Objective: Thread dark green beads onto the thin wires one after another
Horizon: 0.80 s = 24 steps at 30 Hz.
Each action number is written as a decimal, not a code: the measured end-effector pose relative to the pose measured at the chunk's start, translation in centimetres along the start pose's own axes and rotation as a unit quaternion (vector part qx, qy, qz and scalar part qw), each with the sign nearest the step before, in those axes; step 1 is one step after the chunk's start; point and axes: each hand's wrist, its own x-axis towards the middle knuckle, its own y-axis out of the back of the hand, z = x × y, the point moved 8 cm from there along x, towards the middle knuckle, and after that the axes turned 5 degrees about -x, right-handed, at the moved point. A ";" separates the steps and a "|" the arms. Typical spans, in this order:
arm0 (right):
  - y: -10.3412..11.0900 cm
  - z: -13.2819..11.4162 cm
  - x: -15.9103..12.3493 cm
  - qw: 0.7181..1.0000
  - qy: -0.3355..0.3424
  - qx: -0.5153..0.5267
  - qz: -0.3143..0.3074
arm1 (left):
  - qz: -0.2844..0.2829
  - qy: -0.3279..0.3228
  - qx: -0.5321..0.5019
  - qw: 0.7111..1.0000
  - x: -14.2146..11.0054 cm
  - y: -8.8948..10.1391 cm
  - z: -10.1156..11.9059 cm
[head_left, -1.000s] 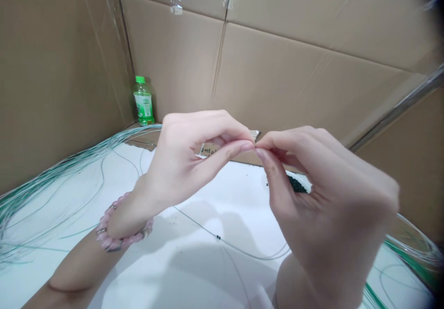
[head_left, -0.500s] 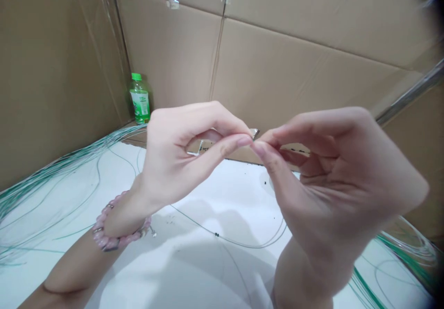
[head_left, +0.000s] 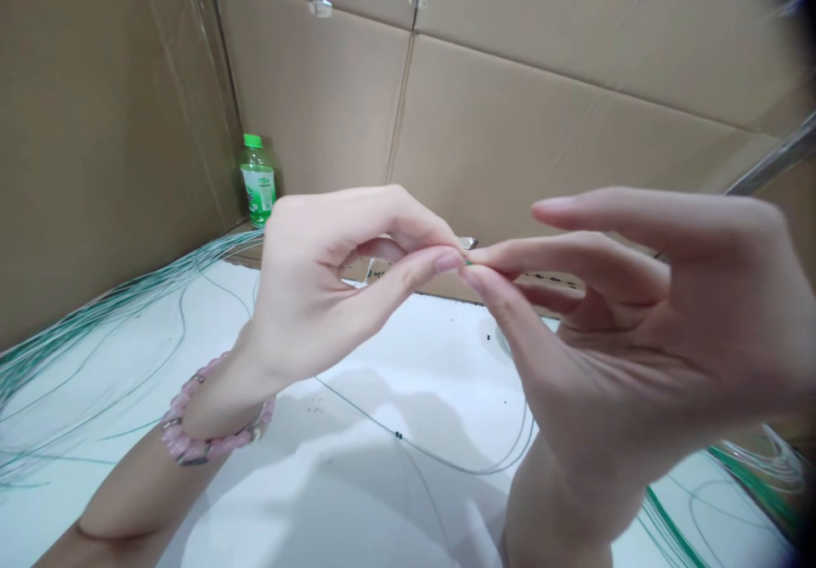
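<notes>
My left hand [head_left: 337, 287], with a pink bead bracelet [head_left: 191, 440] at the wrist, is closed in a pinch of thumb and forefinger. My right hand [head_left: 625, 321] meets it tip to tip, its thumb and a finger pinched while the forefinger is raised clear. A tiny bit of green wire [head_left: 468, 262] shows between the fingertips; the rest there is hidden by the fingers. Below, a thin grey-green wire [head_left: 357, 409] runs from under my left hand in a loop toward my right wrist. Small black pieces [head_left: 399, 435] sit on that wire.
Bundled green and white wires [head_left: 127, 304] lie along the left edge of the white work surface [head_left: 357, 500]. More green wires [head_left: 676, 530] lie at the right. A green-capped bottle [head_left: 258, 181] stands in the back left corner, against cardboard walls [head_left: 319, 100].
My right forefinger has lifted off the pinch and straightened, and the right hand has spread to the right. A green bit now shows between the fingertips. My left hand is nearly still.
</notes>
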 end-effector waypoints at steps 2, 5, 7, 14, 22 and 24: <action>0.0 0.0 -0.1 1.000 0.008 -0.010 0.020 | 0.015 0.014 -0.016 1.000 0.0 0.1 -0.2; 0.1 0.2 -0.2 0.999 -0.003 -0.017 0.033 | 0.025 0.013 -0.019 0.999 -0.1 0.2 -0.2; 0.1 0.3 -0.3 0.999 -0.013 -0.013 0.035 | 0.012 -0.005 -0.012 1.000 -0.1 0.0 -0.1; 0.1 0.6 -0.3 0.995 -0.092 0.005 0.022 | 0.036 0.000 -0.050 0.998 -0.3 0.1 -0.4; 0.0 0.9 -0.7 0.992 -0.121 -0.039 0.008 | 0.063 0.028 -0.033 0.997 -0.5 0.2 -1.0; -0.2 0.7 -0.6 0.993 -0.108 -0.043 -0.023 | 0.063 0.019 -0.033 0.997 -0.6 0.3 -0.9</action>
